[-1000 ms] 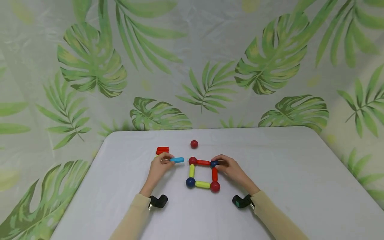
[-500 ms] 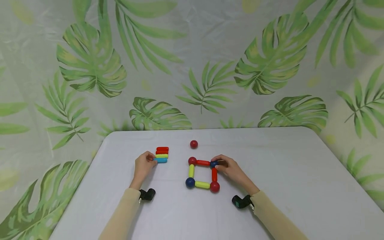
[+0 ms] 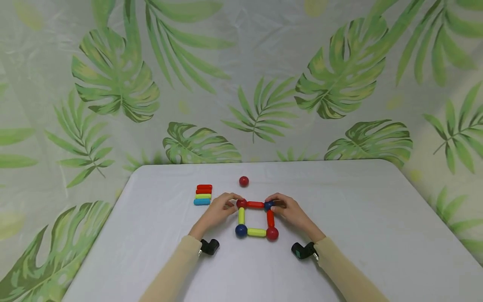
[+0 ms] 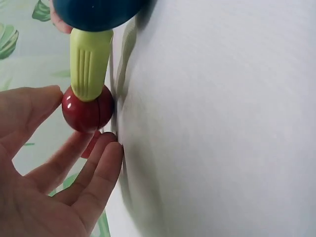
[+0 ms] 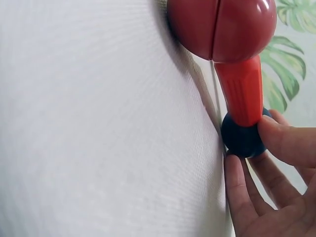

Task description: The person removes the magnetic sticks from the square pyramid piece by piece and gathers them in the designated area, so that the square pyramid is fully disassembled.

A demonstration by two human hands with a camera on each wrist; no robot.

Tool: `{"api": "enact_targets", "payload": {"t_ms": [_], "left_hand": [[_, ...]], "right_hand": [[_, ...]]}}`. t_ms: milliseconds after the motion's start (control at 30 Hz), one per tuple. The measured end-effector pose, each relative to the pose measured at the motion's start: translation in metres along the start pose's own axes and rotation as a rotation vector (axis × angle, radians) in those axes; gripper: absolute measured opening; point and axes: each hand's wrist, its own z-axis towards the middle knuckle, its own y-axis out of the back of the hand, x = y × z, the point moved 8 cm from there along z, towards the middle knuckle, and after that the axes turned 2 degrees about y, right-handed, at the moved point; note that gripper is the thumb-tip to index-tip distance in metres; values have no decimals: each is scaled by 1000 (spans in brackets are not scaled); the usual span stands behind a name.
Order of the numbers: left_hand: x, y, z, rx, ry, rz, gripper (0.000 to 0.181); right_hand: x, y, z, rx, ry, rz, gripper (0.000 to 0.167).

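A square of balls and rods lies on the table. My left hand [image 3: 219, 212] pinches its back-left red ball [image 4: 88, 111] between thumb and fingers. At the back-right corner my right hand [image 3: 292, 212] grips the blue ball [image 5: 243, 136]. A red rod [image 3: 255, 204] joins those two balls. On the left side is a yellow-green rod [image 4: 90, 64], on the right side a red rod [image 5: 240, 91], and along the front another yellow-green rod [image 3: 257, 232]. The front corners are a blue ball [image 3: 241, 230] and a red ball [image 3: 272, 233].
Left of the square, two red rods [image 3: 204, 187], a yellow-green rod [image 3: 203, 196] and a blue rod [image 3: 201, 201] lie in a stack-like row. A loose red ball [image 3: 244, 181] sits behind the square. Leaf-patterned cloth hangs behind the white table [image 3: 339, 188].
My left hand let go of the light blue rod beside the other rods and moved right to the back-left red ball. My right hand stayed at the blue ball; the square's front shifted slightly right.
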Motion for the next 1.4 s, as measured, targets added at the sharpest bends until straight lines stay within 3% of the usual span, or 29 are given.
{"api": "enact_targets", "payload": {"t_ms": [100, 233, 467, 667, 900, 1000, 1133, 1267, 1400], "left_hand": [[-4, -13, 9, 83, -12, 47, 28], [-3, -17, 20, 119, -19, 119, 29], [-3, -20, 27, 203, -44, 277, 33], [-6, -23, 33, 230, -96, 284, 30], [-2, -23, 34, 209, -96, 278, 23], [-1, -18, 31, 173, -113, 274, 22], [3, -2, 31, 34, -91, 161, 21], [17, 18, 40, -169, 33, -17, 27], [30, 30, 51, -335, 162, -121, 27]], "right_hand": [[11, 0, -3, 9, -3, 15, 25], [25, 1, -8, 20, 1, 31, 25], [5, 1, -2, 9, 8, 6, 25], [-1, 2, 0, 1, 7, 17, 25], [-3, -1, 0, 8, 0, 25, 25], [-4, -2, 0, 3, -8, 19, 25], [-6, -2, 1, 3, -13, 8, 26], [-7, -2, 1, 7, -1, 8, 25], [-5, -3, -1, 16, 18, 13, 26]]}}
